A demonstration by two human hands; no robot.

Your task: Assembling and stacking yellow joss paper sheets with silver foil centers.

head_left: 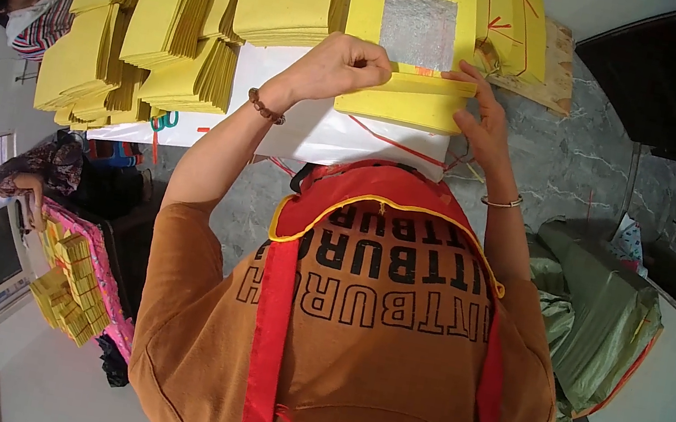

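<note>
A yellow paper sheet (366,8) with a silver foil square (420,28) lies before me on the white-covered table. Its near edge stands as a folded-over strip (428,89). My left hand (338,70) is closed, its curled fingers and thumb pinching the strip's left end. At the right end, my right hand (484,115) grips the paper's edge, thumb on the near side and fingers on the far side. More yellow paper shows below the fold, at the table's near edge.
Stacks of folded yellow paper (287,4) crowd the table's left side. Tied yellow bundles (521,32) stand at far right on a wooden board (558,78). Green scissors handles (163,121) and red string (394,139) lie near the front edge. Two other people are on the left.
</note>
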